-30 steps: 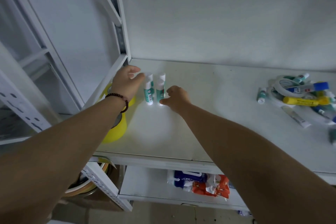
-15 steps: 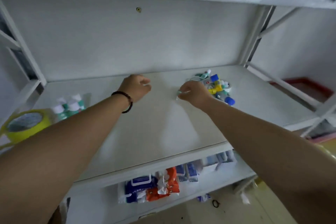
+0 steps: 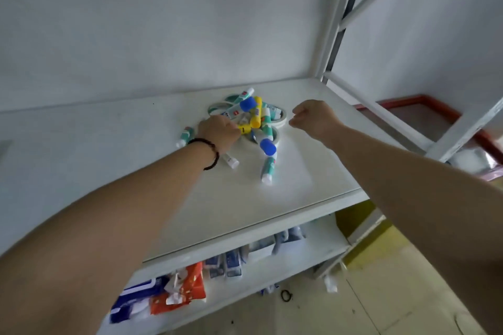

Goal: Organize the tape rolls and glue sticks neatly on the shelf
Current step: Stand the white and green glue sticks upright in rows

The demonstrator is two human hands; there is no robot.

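Observation:
A jumble of glue sticks and white tape rolls (image 3: 278, 120) lies at the back right of the white shelf (image 3: 299, 187). My left hand (image 3: 217, 132), with a dark bead bracelet on its wrist, reaches into the pile's left side, and its curled fingers close on the end of a yellow glue stick (image 3: 244, 129). A blue-capped stick (image 3: 268, 146) and a green-and-white stick (image 3: 268, 168) lie at the pile's front. Another green-and-white stick (image 3: 185, 136) lies left of my left hand. My right hand (image 3: 313, 119) hovers right of the pile as a fist and holds nothing I can see.
The shelf's grey upright post (image 3: 339, 24) and slanted braces (image 3: 381, 106) stand at the right. On the lower shelf lie blue, white and orange packets (image 3: 177, 288). The white back wall rises close behind the pile.
The view has swung right, away from the standing glue sticks and yellow tape roll. My left hand has crossed the shelf into the pile. My right hand has pulled back from the pile to its right.

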